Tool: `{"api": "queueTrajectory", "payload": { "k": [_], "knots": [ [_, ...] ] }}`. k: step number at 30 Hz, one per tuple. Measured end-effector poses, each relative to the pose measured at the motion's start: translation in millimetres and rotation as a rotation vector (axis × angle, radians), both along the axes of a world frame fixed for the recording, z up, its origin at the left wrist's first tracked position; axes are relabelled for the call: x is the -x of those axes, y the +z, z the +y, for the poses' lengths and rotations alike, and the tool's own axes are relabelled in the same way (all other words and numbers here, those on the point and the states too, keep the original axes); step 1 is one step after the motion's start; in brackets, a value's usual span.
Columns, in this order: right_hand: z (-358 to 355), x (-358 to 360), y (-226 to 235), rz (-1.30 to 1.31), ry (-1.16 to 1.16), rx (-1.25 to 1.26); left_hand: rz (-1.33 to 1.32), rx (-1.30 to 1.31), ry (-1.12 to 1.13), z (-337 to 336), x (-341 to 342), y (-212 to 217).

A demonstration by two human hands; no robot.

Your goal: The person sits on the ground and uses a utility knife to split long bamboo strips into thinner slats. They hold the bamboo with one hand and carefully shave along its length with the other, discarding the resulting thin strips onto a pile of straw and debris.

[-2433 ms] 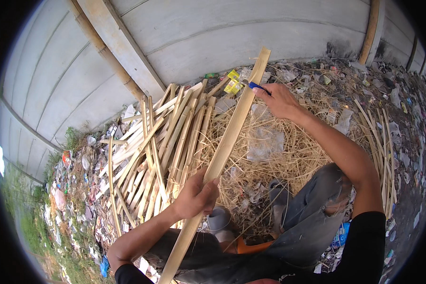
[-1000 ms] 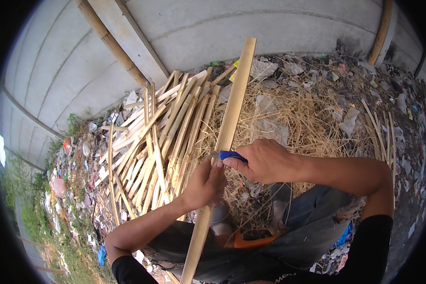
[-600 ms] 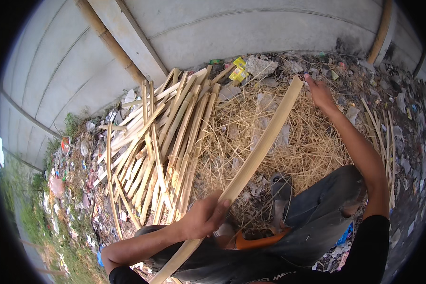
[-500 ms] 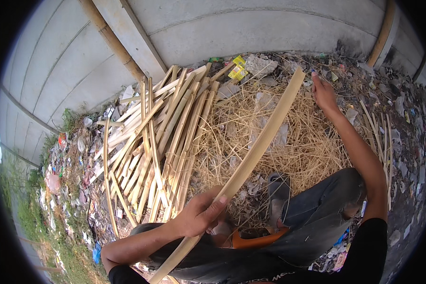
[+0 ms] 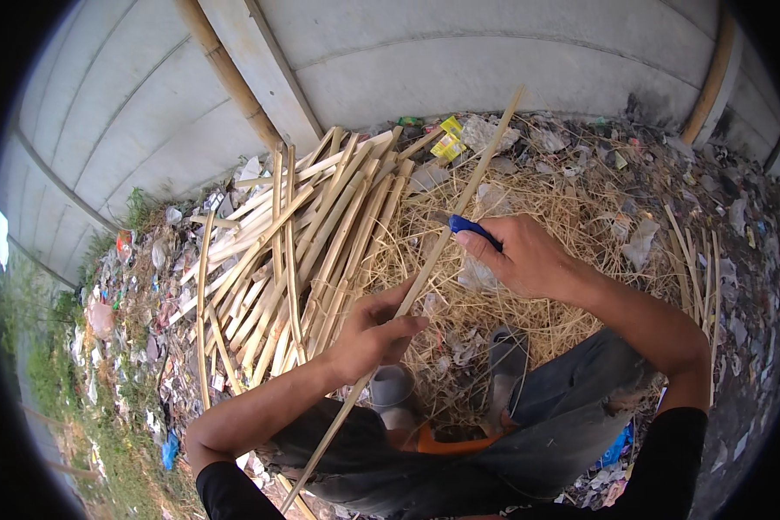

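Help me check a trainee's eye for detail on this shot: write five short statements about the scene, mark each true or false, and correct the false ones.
1. The left hand holds a bamboo strip. True.
2. The right hand holds a knife with a red handle. False: it is a blue-handled knife.
3. The pile of bamboo strips lies left of the straw-coloured shavings. True.
4. A yellow wrapper lies between the feet. False: it lies near the base of the wall.
5. A bamboo pole rises beside the wall. True.
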State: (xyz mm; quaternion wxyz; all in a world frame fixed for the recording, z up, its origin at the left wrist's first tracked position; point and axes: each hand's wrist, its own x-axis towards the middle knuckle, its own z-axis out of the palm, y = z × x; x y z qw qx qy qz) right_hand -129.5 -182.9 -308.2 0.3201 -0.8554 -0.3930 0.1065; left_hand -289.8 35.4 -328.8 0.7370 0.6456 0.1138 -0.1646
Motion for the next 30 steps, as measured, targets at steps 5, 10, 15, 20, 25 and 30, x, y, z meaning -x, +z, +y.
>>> {"api": "queueTrajectory", "payload": {
  "k": [5, 10, 15, 20, 25, 30],
  "knots": [
    [17.5, 41.0, -12.6, -0.035, 0.233, -0.019, -0.073, 0.025, 0.077, 10.2, -2.6, -3.7],
    [22.4, -9.5, -6.6, -0.017, -0.001, -0.002, -0.131, -0.057, 0.090, 15.7, 16.7, -2.9],
    [19.6, 6.7, -22.2, -0.060, 0.117, 0.032, -0.141, -0.328, 0.040, 19.4, 14.5, -15.0],
    [24.7, -32.5, -26.1, 0.001, -0.064, -0.009, -0.229, -0.505, 0.060, 18.6, 23.2, -7.4],
    [-21.1, -75.4, -40.1, -0.106, -0.219, -0.203, -0.371, -0.550, -0.069, 17.2, 29.1, -18.1],
    [17.6, 0.8, -38.7, -0.158, 0.244, -0.094, -0.180, -0.389, 0.026, 17.7, 21.8, -4.5]
  ]
}}
